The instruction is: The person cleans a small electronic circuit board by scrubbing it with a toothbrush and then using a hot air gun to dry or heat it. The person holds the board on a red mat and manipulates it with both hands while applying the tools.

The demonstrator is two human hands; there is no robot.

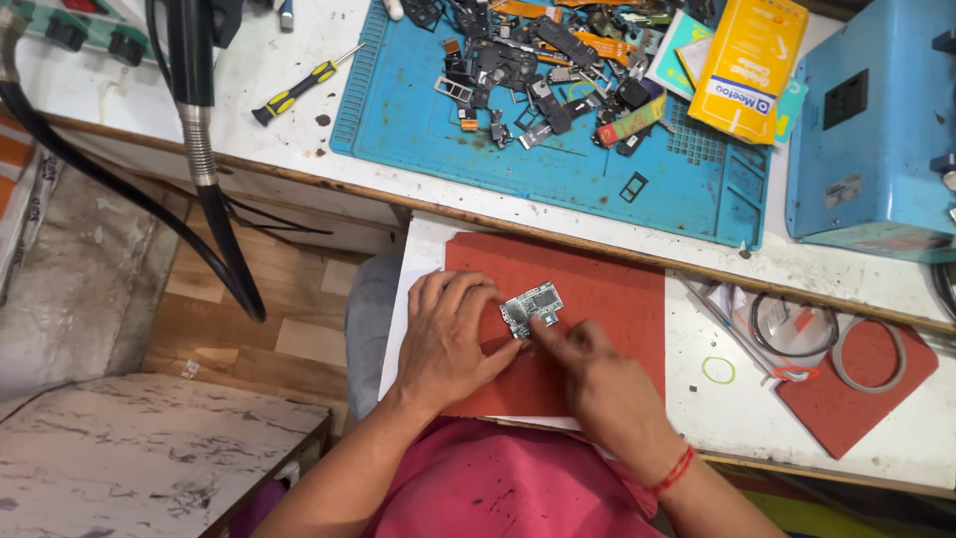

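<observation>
A small green circuit board lies on a red mat laid over a white pull-out shelf. My left hand rests flat on the mat with its fingertips against the board's left edge. Coming in from the right, my right hand presses its index fingertip on the board's lower right corner. Neither hand grips anything. A red thread is tied round my right wrist.
A blue work mat on the bench holds several dark phone parts. A yellow-handled screwdriver lies left of it, a yellow packet and blue machine right. Tweezers, rings and a red pad sit right.
</observation>
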